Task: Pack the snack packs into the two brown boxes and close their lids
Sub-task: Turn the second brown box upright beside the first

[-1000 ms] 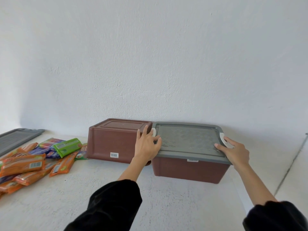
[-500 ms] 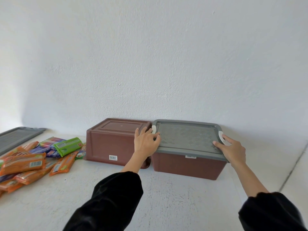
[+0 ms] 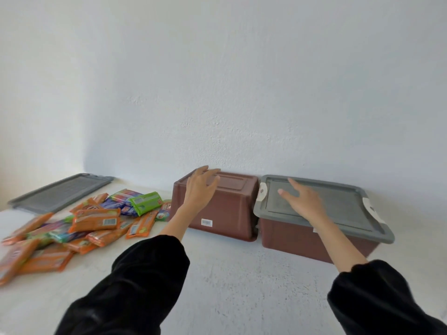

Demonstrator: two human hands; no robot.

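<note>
While both arms in black sleeves (image 3: pixel 135 281) reach forward over the white surface (image 3: pixel 242 274), the left hand (image 3: pixel 200 189) is above the left brown box (image 3: pixel 229 209), with its fingers spread and loose and holding nothing. Because of blur one cannot tell if the fingertips touch the top of the box or only hover over it. This box stands upside down, with its rim on the surface and its flat bottom upward, and a small white label (image 3: pixel 206 222) shows on its near side. At three o'clock from it, side by side and nearly touching, stands the right brown box (image 3: pixel 302 238), and a grey lid (image 3: pixel 338 204) sits on top of it. The right hand (image 3: pixel 304 204) is over the left half of this lid, palm down, fingers straight and apart, gripping nothing; it seems to lie on the lid, but whether it presses cannot be told. A white latch (image 3: pixel 262 192) is at the left end of the lid, at nine o'clock from the right hand, and the other white latch (image 3: pixel 371 210) is at the right end, at three o'clock. Both boxes are at the back of the surface, close against the wall (image 3: pixel 217 81). The snack packs (image 3: pixel 94 218) lie in a loose heap on the surface at nine o'clock from the left brown box, outside both boxes; most are orange, and a green pack (image 3: pixel 145 203) lies on top near that box. A second grey lid (image 3: pixel 60 192) lies flat beyond the heap, at about ten o'clock from it, near the wall.
</note>
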